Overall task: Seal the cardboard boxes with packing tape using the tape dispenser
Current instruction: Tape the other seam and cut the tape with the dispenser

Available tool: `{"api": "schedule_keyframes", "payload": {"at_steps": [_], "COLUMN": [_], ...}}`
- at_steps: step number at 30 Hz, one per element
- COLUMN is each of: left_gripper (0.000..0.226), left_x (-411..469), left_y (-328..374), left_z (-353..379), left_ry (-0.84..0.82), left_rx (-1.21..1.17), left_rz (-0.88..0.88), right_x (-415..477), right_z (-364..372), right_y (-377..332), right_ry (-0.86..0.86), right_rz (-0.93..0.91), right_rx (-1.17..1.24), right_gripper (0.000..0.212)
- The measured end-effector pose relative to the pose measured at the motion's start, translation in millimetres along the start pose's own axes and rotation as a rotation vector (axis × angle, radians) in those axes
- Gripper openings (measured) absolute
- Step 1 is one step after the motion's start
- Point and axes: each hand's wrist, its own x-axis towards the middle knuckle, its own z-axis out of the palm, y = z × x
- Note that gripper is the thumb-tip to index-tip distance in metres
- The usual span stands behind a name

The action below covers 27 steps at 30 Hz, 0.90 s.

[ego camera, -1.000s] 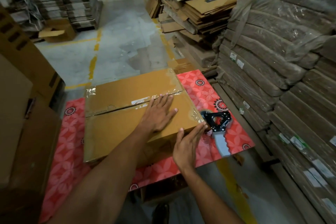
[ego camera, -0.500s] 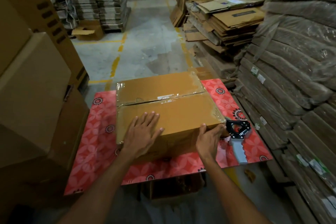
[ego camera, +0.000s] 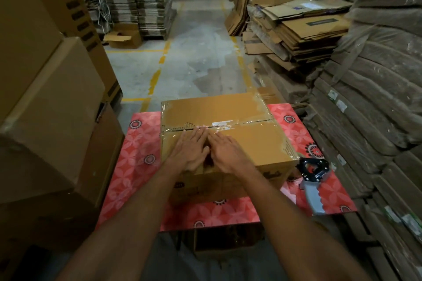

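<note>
- A warehouse aisle [ego camera: 194, 52]; a red patterned desk [ego camera: 137, 166] carries the cardboard box [ego camera: 255, 143].
- Both grips released — left hand [ego camera: 190, 150] and right hand [ego camera: 228, 153] lie flat on the box top, fingertips near its taped seam [ego camera: 249, 122].
- The tape dispenser [ego camera: 314, 180] lies just right of the box.

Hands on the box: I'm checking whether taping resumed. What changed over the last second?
The right hand left the near right corner of the box and now lies flat on top beside the left hand, both pressing by the taped seam. The tape dispenser stayed lying untouched on the red mat; the box stayed put.
</note>
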Motion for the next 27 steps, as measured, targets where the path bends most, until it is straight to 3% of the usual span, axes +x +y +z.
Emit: {"api": "schedule_keyframes", "payload": {"at_steps": [5,13,22,27], "left_gripper": [0.064,0.081,0.081,0.081], "left_x": [18,-7,-18,-15], "left_y": [-33,-75,-47,-44], "left_z": [13,28,29,21], "left_ry": [-0.082,0.056,0.140,0.125], "left_rx": [-0.008,-0.094,-0.310,-0.317], "left_rz": [-0.084,-0.256,-0.432,-0.427], "right_x": [38,-11,-27,-30], "right_z": [14,-16,-4,-4], "right_y": [35,165,141,151], "right_ry": [-0.069,0.015,0.153,0.079], "right_rz": [0.014,0.305,0.499,0.420], "right_rx": [-0.095,-0.073,0.063,0.019], "right_gripper": [0.068,0.070,0.073,0.073]}}
